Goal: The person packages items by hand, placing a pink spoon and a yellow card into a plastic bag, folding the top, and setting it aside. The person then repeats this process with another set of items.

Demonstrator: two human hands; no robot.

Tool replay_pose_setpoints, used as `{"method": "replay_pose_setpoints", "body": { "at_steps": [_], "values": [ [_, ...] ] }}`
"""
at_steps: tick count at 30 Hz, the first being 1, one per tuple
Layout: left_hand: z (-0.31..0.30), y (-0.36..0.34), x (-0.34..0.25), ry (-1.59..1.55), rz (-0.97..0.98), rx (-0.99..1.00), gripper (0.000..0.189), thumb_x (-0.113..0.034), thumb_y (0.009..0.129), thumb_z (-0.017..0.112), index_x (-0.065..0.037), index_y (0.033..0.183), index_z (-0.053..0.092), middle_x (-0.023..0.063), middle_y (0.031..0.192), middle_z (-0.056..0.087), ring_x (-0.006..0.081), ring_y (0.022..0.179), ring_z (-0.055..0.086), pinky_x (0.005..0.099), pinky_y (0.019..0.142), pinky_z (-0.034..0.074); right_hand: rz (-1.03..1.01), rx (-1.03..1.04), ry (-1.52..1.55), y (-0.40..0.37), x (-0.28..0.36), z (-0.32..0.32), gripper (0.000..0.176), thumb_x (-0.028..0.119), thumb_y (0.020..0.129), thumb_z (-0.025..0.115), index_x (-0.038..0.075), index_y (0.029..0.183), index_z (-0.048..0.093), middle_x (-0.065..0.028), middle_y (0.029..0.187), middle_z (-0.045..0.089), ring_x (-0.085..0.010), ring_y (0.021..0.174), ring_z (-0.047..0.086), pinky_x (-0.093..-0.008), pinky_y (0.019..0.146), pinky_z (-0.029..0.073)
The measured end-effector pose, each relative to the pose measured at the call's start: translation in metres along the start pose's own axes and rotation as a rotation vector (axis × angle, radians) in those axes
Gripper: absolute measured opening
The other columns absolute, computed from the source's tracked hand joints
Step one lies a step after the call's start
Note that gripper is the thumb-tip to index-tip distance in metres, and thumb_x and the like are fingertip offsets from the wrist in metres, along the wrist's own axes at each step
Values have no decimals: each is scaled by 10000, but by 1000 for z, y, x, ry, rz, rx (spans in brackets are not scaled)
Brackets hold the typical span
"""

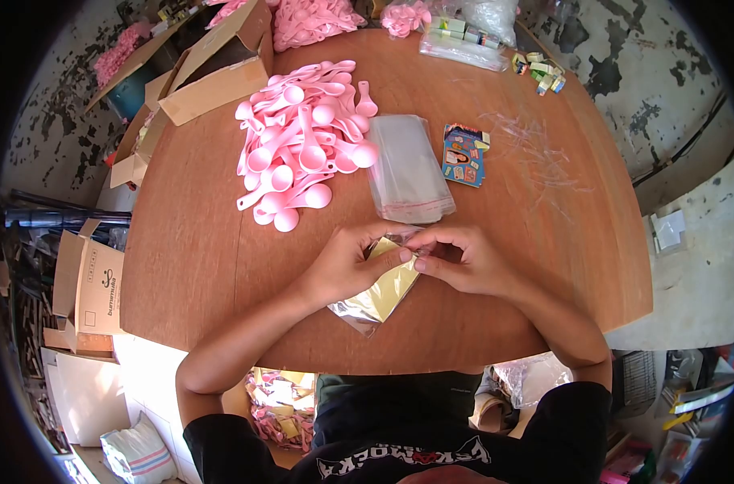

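Both hands meet over a clear plastic bag (359, 319) holding a flat pale-yellow card (380, 292), near the table's front edge. My left hand (357, 262) grips the bag's upper left part, its thumb lying across the card. My right hand (455, 256) pinches the bag's top right corner between thumb and fingers. Just beyond the hands lies a stack of empty clear bags (411, 169). Pink plastic spoons (302, 145) form a heap to its left. A small stack of colourful printed cards (465, 157) sits to its right.
Thin plastic strips (544, 153) are scattered on the wooden table (181, 242) at the right. Small boxes (544, 74) and a clear package (463, 50) lie at the back. An open cardboard box (222, 68) stands back left, beside a bag of pink items (314, 22).
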State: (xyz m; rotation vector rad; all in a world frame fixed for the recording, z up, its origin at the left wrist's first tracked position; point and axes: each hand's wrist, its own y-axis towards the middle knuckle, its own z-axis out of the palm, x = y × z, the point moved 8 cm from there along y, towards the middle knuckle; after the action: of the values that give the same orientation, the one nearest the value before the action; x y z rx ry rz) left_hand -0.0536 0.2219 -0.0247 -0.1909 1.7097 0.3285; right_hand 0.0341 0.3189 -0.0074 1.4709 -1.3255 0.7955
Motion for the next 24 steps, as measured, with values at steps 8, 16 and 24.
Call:
{"method": "replay_pose_setpoints", "body": {
  "at_steps": [8, 16, 24],
  "values": [
    [-1, -1, -4, 87, 60, -25, 319, -159, 898, 675, 21, 1158, 636, 149, 1041, 704, 145, 950, 662, 305, 820, 524, 35, 63, 25, -1, -3, 5, 234, 74, 868, 685, 27, 1097, 667, -23, 962, 690, -56, 760, 583, -229, 660, 483],
    [-1, -2, -6, 109, 37, -23, 338, -158, 883, 689, 22, 1164, 634, 160, 1064, 698, 179, 946, 680, 314, 825, 527, 31, 98, 61, -2, -2, 7, 259, 60, 857, 697, 10, 1108, 658, -44, 993, 684, -60, 812, 588, -234, 693, 492],
    [1, -3, -7, 144, 43, 15, 345, -143, 912, 665, 42, 1197, 604, 115, 1054, 690, 105, 950, 626, 270, 820, 515, 33, 131, 44, -1, 0, 9, 259, 60, 859, 694, 7, 1109, 653, -40, 983, 678, -66, 813, 588, -234, 698, 490]
  ]
}}
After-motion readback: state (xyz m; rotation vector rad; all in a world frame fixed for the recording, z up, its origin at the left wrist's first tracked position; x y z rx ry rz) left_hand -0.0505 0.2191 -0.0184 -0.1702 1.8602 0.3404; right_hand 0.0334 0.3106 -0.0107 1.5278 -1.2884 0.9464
